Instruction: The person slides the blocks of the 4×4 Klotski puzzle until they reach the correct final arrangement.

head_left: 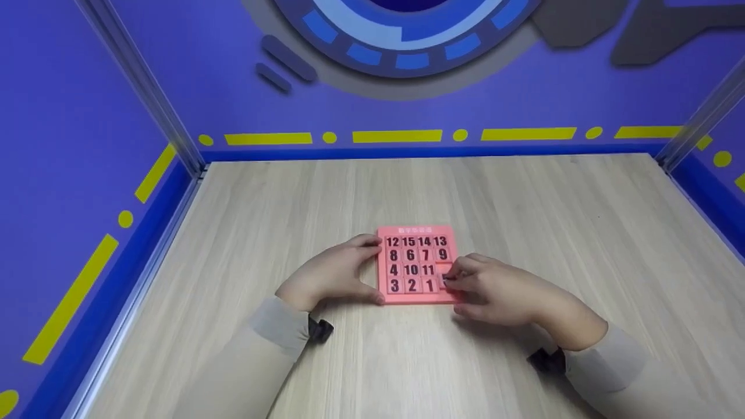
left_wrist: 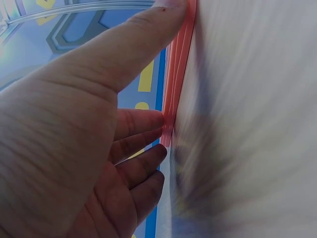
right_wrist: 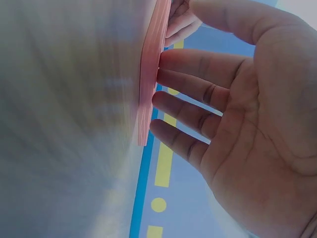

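A pink sliding number puzzle (head_left: 416, 301) lies flat on the table, with black numbers on its light pink tiles. My left hand (head_left: 334, 270) rests against its left side, thumb at the near left corner and fingers near the far left corner. In the left wrist view, the thumb (left_wrist: 133, 42) and fingers extend to the frame's edge. My right hand (head_left: 500, 289) is over the lower right part, fingertips on a tile (head_left: 443, 281) in the bottom row, which they mostly cover. Above that tile shows a bare slot. Extended fingers (right_wrist: 203, 62) reach the board in the right wrist view.
The puzzle lies on a light wood-grain table (head_left: 291, 198). Blue panels (head_left: 192, 70) with yellow dashes and dots stand along its back and sides, joined by metal corner posts (head_left: 148, 87). Both forearms wear beige sleeves (head_left: 244, 355) with dark ties at the cuffs.
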A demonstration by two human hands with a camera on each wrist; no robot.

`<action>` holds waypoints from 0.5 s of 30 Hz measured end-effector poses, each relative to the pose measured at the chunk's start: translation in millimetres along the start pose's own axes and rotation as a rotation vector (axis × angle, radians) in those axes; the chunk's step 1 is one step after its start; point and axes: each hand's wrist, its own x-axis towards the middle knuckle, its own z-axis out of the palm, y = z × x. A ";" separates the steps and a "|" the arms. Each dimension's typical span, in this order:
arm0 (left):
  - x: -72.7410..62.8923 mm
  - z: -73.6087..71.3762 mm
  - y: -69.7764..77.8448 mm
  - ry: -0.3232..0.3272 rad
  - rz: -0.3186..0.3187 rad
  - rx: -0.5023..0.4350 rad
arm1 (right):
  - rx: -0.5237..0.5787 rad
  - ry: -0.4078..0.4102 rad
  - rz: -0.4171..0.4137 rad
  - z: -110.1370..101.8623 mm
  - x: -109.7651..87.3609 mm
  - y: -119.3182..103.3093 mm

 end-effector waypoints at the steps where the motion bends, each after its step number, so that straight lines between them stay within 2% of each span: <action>1: 0.2 -0.2 0.0 0.001 0.002 0.000 | 0.000 0.000 -0.003 -0.2 -0.1 0.0; 9: -0.3 -1.1 1.2 -0.008 -0.002 -0.012 | -0.002 -0.004 -0.016 0.4 -1.1 1.1; 15: -1.6 -1.5 1.7 -0.005 -0.003 -0.007 | -0.004 0.022 -0.048 -0.6 -0.5 0.9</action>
